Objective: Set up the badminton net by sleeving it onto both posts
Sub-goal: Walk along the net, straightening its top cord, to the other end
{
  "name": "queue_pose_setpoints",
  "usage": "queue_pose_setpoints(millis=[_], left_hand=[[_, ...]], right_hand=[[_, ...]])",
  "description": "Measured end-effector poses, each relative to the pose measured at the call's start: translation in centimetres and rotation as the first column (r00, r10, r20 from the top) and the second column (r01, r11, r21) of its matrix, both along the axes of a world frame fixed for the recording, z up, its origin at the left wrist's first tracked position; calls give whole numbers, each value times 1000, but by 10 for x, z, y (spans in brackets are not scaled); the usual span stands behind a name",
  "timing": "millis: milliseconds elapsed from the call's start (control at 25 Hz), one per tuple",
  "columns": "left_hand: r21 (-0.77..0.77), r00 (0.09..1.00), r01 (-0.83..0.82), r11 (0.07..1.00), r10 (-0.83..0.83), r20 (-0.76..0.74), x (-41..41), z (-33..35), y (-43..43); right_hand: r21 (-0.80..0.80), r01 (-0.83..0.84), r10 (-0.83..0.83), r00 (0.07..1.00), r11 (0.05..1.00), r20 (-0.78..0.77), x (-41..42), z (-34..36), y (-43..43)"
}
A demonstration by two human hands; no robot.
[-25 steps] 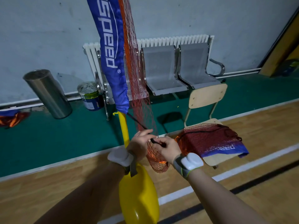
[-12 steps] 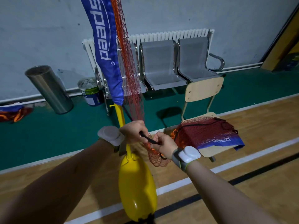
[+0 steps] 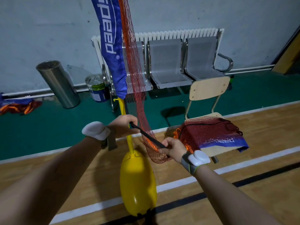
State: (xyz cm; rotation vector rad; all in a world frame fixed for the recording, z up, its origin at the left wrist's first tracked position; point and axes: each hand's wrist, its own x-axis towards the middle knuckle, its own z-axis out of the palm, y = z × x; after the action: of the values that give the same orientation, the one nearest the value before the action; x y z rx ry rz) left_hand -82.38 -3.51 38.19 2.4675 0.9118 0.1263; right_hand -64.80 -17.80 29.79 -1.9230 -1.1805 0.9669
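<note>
My hands are now spread apart, left hand (image 3: 124, 125) and right hand (image 3: 174, 149) both gripping the black strap (image 3: 146, 135) taut. Blue sleeve (image 3: 112, 46) on the yellow post (image 3: 128, 138) is reading "speed"; the net (image 3: 209, 132) on the chair (image 3: 209, 88) is showing "SPEED".

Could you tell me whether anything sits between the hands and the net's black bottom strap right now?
Nothing visible does: the left hand and right hand both grip the black strap directly, beside the yellow post.

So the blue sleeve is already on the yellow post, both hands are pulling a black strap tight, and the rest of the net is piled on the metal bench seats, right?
Not quite. The head view shows the rest of the net piled on the wooden chair, not the metal bench. The rest stands: blue sleeve on the yellow post, left hand and right hand gripping the black strap.
</note>
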Motion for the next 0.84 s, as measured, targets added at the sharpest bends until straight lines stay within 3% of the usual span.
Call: queue_pose_setpoints(millis=[160, 280, 400, 560, 720, 840], left_hand=[[23, 995, -10, 1000, 12, -97, 5, -7, -12], [77, 961, 231, 970, -215, -177, 20, -6, -35], [23, 916, 395, 918, -392, -80, 33, -2, -66], [11, 932, 351, 936, -349, -96, 16, 6, -66], [9, 956, 293, 956, -293, 4, -11, 16, -62], [1, 960, 277, 961, -277, 42, -29, 20, -67]], right_hand=[[52, 115, -117, 993, 992, 23, 12, 10, -23], [130, 57, -56, 998, 990, -11, 2, 28, -34], [198, 28, -26, 1000, 980, -12, -20, 46, -36], [155, 80, -74, 996, 985, -41, -40, 51, -51], [125, 107, -105, 994, 986, -17, -67, 41, -70], [123, 165, -145, 978, 979, -153, -87, 36, -83]])
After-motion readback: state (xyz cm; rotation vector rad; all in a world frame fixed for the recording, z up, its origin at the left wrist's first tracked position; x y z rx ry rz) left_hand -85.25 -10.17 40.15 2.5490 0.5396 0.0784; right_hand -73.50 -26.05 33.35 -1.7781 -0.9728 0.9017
